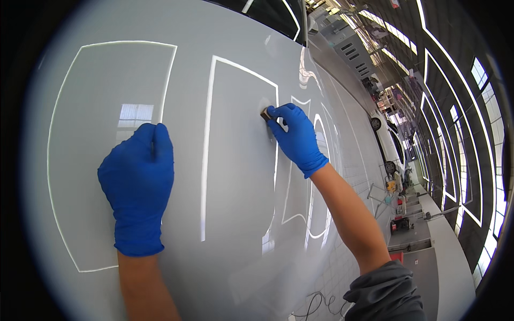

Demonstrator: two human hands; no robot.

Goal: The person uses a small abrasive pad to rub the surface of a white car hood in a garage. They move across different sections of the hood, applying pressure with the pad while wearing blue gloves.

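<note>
A glossy grey car body panel [237, 160] spreads below me, mirroring the outlines of ceiling lights. My right hand [295, 134], in a blue disposable glove, pinches a small dark block with a tan edge [265, 114] between thumb and fingers. The block rests against the panel, beside a faint hazy spot. To the left, my left hand [140, 176], in a matching glove, is over the panel with its fingers drawn together. Its fingertips are hidden, so whether it holds anything cannot be told.
Dark car glass [277, 16] borders the panel at the top. A black cable [321, 305] lies on the floor at the bottom. Farther right stand a white car [390, 144], a folding metal stand [379, 196] and workshop equipment along a wall.
</note>
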